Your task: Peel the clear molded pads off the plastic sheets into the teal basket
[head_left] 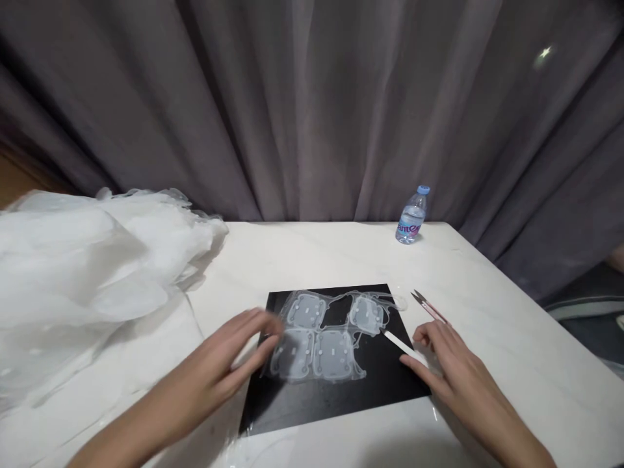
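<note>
A black mat [331, 396] lies on a white table. On it sits a clear plastic sheet of several rounded moulded pieces [322, 335] joined by thin strips. My left hand [229, 361] lies flat with its fingers stretched out, the fingertips touching the sheet's left edge. My right hand [451, 364] rests at the mat's right edge, fingers loosely extended over a thin white tool [402, 346] whose tip points at the sheet. Whether the hand grips that tool is unclear.
Small pink-handled snips [428, 305] lie just beyond my right hand. A small water bottle [412, 216] stands at the table's far edge. A heap of white gauzy fabric [82, 260] covers the left side. Grey curtains [312, 104] hang behind the table.
</note>
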`<state>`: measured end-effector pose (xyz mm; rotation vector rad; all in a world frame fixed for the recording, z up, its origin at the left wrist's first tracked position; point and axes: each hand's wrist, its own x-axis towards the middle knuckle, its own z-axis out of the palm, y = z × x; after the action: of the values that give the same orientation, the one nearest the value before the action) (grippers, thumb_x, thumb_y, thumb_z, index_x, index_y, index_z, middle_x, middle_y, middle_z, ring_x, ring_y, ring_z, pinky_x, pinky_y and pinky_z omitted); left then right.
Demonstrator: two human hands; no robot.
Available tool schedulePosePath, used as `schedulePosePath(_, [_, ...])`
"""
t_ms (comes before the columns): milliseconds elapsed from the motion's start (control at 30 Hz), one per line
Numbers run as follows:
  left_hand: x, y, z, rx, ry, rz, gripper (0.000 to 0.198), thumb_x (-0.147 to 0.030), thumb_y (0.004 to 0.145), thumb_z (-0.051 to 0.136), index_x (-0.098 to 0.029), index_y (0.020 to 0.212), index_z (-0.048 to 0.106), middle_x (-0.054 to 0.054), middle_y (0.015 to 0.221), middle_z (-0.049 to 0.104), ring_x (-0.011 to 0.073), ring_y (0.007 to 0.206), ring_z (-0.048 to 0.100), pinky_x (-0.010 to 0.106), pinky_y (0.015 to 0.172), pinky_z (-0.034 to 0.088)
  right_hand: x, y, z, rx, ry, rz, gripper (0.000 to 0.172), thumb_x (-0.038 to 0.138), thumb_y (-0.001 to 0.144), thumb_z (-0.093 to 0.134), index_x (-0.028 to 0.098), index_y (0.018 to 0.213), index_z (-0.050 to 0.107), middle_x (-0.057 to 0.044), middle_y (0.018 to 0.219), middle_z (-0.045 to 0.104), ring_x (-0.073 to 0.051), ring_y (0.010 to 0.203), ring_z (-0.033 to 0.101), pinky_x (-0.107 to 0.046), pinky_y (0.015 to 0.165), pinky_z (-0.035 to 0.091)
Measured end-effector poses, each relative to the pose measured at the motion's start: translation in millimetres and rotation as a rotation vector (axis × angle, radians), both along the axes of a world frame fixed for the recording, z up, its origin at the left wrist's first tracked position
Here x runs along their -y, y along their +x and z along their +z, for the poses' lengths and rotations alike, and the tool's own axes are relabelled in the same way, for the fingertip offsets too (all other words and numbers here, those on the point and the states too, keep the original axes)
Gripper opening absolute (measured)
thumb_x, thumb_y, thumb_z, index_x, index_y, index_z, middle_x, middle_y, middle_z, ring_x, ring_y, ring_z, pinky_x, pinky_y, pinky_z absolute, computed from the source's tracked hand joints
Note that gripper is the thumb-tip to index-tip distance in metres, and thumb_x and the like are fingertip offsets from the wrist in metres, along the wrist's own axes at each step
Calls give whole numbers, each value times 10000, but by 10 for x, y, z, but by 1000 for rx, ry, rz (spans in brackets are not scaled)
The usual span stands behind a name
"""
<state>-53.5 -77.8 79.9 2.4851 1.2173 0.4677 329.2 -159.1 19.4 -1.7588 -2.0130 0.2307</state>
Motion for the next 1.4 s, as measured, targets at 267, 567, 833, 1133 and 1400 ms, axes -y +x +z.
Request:
schedulePosePath(267, [-935,570,-475,-193,83,-198,547,-629,1060,418,-167,1308,575,173,1267,602,338,1152,609,488,1020,480,-5,67,-52,-130,-301,-27,213,374,1044,492,258,870,534,-21,846,638,-220,776,659,-351,721,534])
schedulePosePath(567, [-871,441,-456,-140,-66,-96,448,-633,1033,424,-215,896,506,80,958,584,272,909,569,433,866,465,-7,89,51,-300,-421,-29,257,452,1098,332,264,962,443,-10,842,627,-210,749,633,-357,754,519])
schedulePosePath(833, [-687,360,-346,-204,-324,150,379,-608,1002,388,-231,1041,375,30,734,636,263,655,643,384,673,442,-446,-397,-7,-226,-297,-72,332,488,1021,518,224,1209,586,-127,1224,695,-302,1119,698,-416,923,533])
schedulePosePath(1133, [-648,198,-282,34,-920,216,579,-670,835,674,-243,1079,367,25,768,747,294,629,776,322,587,536,-1448,-613,-111,-61,-155,60,126,239,1027,547,214,1042,669,-85,1120,752,-256,1066,689,-308,831,448])
schedulePosePath(1400, [-458,361,-170,-25,-1291,111,603,-724,713,800,-234,755,451,89,669,766,317,732,797,392,698,612,-2202,-932,-133,-163,-16,269,156,239,1042,523,209,1026,676,-76,1170,707,-230,1063,648,-304,862,436])
